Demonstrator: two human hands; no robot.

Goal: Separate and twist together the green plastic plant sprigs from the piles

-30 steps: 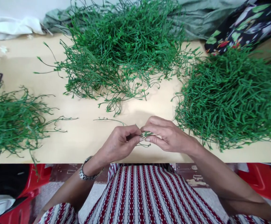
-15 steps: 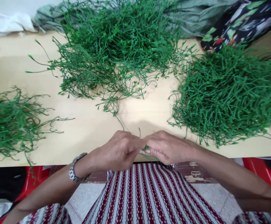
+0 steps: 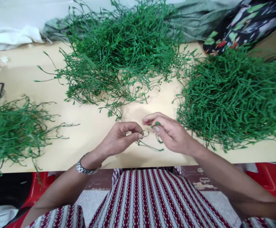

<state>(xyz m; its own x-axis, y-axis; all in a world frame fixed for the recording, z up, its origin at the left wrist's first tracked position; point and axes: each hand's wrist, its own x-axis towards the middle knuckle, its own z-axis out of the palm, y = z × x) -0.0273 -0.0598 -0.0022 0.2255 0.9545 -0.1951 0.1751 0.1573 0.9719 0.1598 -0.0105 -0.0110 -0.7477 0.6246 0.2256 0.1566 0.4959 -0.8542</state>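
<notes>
Here, pinching a thin green stem (image 3: 147, 135) in the left hand (image 3: 122, 137), thumb to forefinger, just above the table (image 3: 85, 136); curling the right hand (image 3: 172, 133) inward near the big green heap (image 3: 235, 98), gripping a green sprig (image 3: 157, 124) under the thumb. And now drawn apart (pressed together half a second ago!), farther forward from the table's near edge.

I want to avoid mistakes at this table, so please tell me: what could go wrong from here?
Some stems of the left pile hang over the table's front edge, so they might slip off. The middle pile and right pile come very close, so they could tangle. The right hand pinches a small green piece, which might drop.
</notes>
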